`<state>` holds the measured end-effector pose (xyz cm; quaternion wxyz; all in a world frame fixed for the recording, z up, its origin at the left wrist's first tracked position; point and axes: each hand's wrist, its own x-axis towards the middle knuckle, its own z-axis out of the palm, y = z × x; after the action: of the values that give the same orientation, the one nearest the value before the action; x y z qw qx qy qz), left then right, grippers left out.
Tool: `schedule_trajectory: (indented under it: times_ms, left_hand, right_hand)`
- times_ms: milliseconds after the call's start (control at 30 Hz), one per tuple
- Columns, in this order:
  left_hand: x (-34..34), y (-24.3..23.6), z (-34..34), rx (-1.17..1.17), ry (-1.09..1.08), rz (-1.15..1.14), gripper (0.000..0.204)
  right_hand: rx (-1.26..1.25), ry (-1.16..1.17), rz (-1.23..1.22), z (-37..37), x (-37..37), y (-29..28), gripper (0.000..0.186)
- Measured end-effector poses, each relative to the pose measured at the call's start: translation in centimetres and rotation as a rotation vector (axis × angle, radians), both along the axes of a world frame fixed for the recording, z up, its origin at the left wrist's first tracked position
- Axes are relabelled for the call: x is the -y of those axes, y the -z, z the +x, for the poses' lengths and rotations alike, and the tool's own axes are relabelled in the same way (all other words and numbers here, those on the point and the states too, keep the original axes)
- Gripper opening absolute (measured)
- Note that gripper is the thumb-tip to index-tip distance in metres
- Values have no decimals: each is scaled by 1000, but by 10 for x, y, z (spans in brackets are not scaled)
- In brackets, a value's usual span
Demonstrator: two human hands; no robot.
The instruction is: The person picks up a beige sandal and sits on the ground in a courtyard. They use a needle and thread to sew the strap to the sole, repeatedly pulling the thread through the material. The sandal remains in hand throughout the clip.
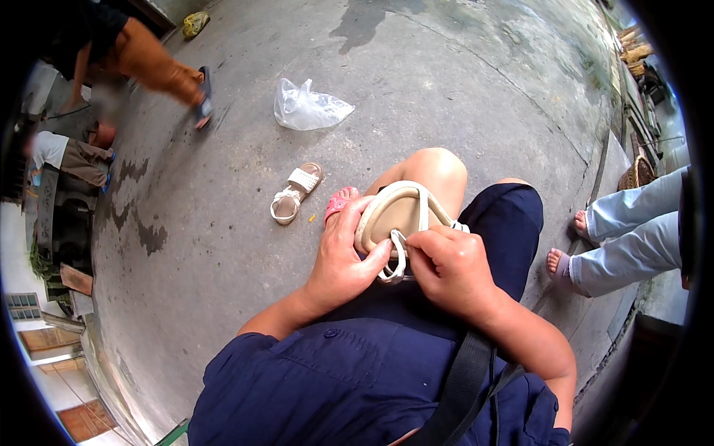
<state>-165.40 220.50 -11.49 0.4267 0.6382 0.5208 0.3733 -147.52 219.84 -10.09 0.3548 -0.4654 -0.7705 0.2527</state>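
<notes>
A beige and white sandal (390, 212) rests over my lap, its strap loop hanging toward me. My left hand (338, 260) is closed around its left edge, the thumb lying at the strap. On the other side my right hand (455, 264) pinches the thin white strap (399, 245) near its end; the fingertips partly hide what they hold. Another small white sandal (296, 189) lies on the ground left of my knee. A pink sandal (338, 202) is on my foot just beyond my left hand.
A clear plastic bag (311, 105) lies on the concrete ahead. To the right stands a person in light blue trousers (632, 241), near a woven basket (636, 172). At the far left, a person in orange trousers (152, 63) is blurred, and another person (78, 156) bends over.
</notes>
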Motion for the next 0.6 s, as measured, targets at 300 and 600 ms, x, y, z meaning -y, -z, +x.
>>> schedule_trajectory:
  times_ms: [300,600]
  left_hand:
    - [1,1,-1,85,45,-6,53]
    - [-3,1,-7,129,105,-88,53]
  right_hand:
    - [39,-15,6,3,-2,-3,5]
    - [-15,-60,-9,9,-3,-9,4]
